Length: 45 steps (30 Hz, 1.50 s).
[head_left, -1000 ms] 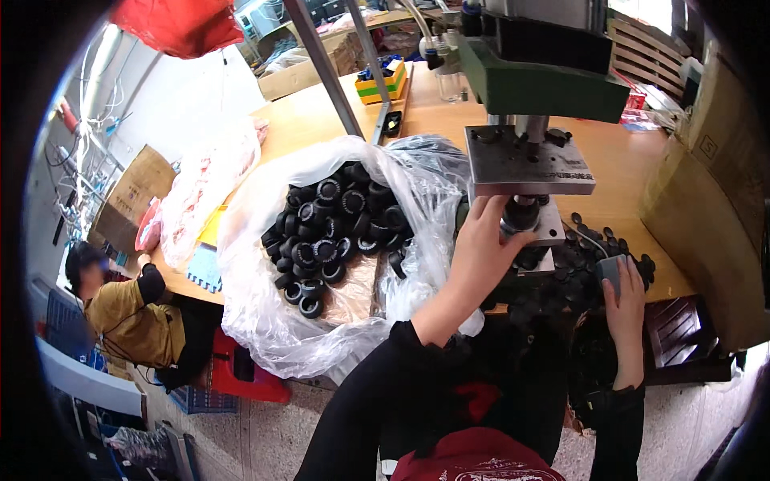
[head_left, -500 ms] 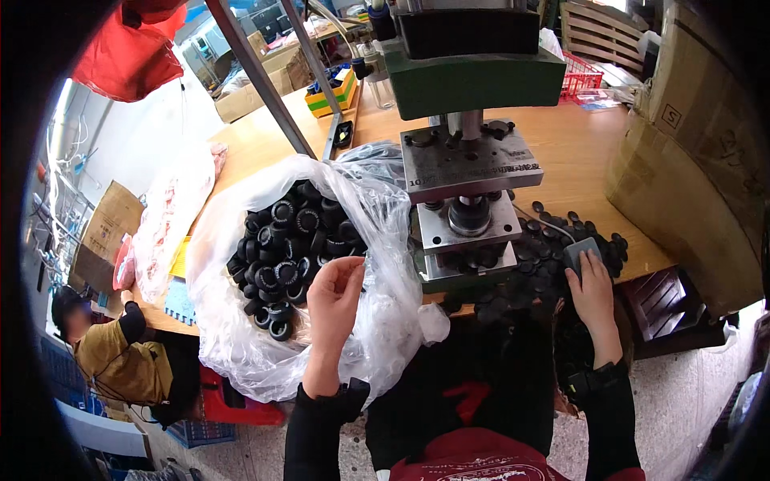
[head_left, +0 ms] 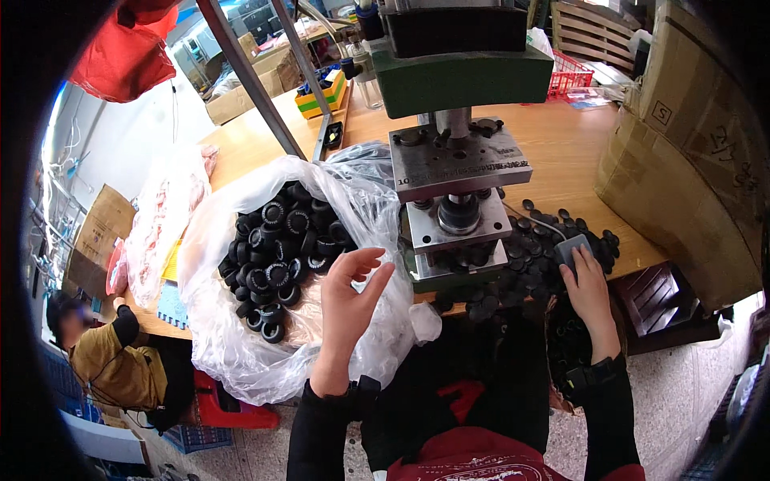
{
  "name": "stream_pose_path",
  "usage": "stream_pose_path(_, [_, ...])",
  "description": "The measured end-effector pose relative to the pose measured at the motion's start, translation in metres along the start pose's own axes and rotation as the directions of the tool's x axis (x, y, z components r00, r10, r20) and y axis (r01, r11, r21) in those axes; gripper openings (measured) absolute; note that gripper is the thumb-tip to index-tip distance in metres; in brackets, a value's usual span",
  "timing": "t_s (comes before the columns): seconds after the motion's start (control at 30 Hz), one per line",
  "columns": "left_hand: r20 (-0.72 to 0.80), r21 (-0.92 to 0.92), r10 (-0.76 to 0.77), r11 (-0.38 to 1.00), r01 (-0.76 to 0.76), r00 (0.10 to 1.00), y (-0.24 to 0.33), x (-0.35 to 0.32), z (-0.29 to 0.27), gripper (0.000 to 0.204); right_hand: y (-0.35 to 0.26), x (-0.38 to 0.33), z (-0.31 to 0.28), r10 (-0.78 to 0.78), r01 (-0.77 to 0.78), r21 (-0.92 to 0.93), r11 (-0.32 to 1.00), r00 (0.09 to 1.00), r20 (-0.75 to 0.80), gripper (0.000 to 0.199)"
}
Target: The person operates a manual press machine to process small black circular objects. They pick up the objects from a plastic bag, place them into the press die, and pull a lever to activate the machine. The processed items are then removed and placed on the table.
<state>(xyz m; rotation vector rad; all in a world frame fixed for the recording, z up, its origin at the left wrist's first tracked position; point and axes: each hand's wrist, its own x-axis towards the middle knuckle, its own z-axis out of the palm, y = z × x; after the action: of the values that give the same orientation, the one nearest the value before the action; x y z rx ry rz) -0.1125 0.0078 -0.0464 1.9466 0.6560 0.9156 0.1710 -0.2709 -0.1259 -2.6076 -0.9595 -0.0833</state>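
- Left grip (head_left: 353,293): thumb and bent fingers well parted, nothing visible between; raised over the right side of the clear bag (head_left: 207,305), a pose probably suited to reaching both bag and press.
- Right grip (head_left: 589,293): fingers laid over the grey box (head_left: 569,249), thumb along the left edge; cannot tell whether closed around it or merely resting. Likely kept apart from the left for separate handling.
- Beyond the right fingertips, a thin cable (head_left: 539,224) from the grey box toward the press; seemingly slack enough for placing the box at arm's ease.
- Around and left of the box, loose black discs (head_left: 525,260) scattered beside the press, perhaps simply fallen there.
- Ahead, between both grips, a dark round piece (head_left: 459,215) upright on the lower steel plate (head_left: 488,229), under the upper steel plate (head_left: 461,167), apparently for alignment.
- Left, black rings (head_left: 277,248) heaped inside the bag, its mouth spread wide, presumably for easy access.
- Farther out, green press head (head_left: 461,80) above the table (head_left: 573,160); at right, a tall cardboard box (head_left: 674,152).
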Motion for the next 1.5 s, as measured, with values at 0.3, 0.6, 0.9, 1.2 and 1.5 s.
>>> stream_pose_path(0.3, [-0.082, 0.031, -0.017, 0.999, 0.02, 0.996, -0.014, -0.001, 0.0, 0.017, 0.006, 0.008, 0.01, -0.042, 0.042, -0.004, 0.999, 0.998, -0.054, 0.048])
stream_pose_path(0.6, [-0.113, 0.502, -0.107, 0.852, 0.15, 0.988, -0.067, -0.022, -0.064, 0.041, 0.012, 0.007, 0.012, -0.054, 0.053, -0.008, 0.999, 0.992, -0.111, 0.042])
stream_pose_path(0.9, [0.016, 0.434, -0.129, 0.894, 0.109, 0.992, -0.071, -0.017, -0.043, 0.058, -0.002, 0.018, 0.017, -0.067, 0.059, -0.1, 0.993, 0.995, -0.08, 0.044])
stream_pose_path(1.2, [-0.03, 0.441, -0.087, 0.893, 0.091, 0.996, -0.08, -0.021, -0.041, 0.056, 0.006, 0.013, 0.017, -0.102, 0.096, -0.048, 0.994, 0.986, -0.131, 0.042])
stream_pose_path(1.5, [-0.131, 0.321, 0.124, 0.944, -0.077, 0.984, -0.01, -0.016, -0.012, 0.032, -0.012, -0.015, -0.002, -0.097, 0.132, 0.138, 0.981, 0.967, -0.237, 0.043])
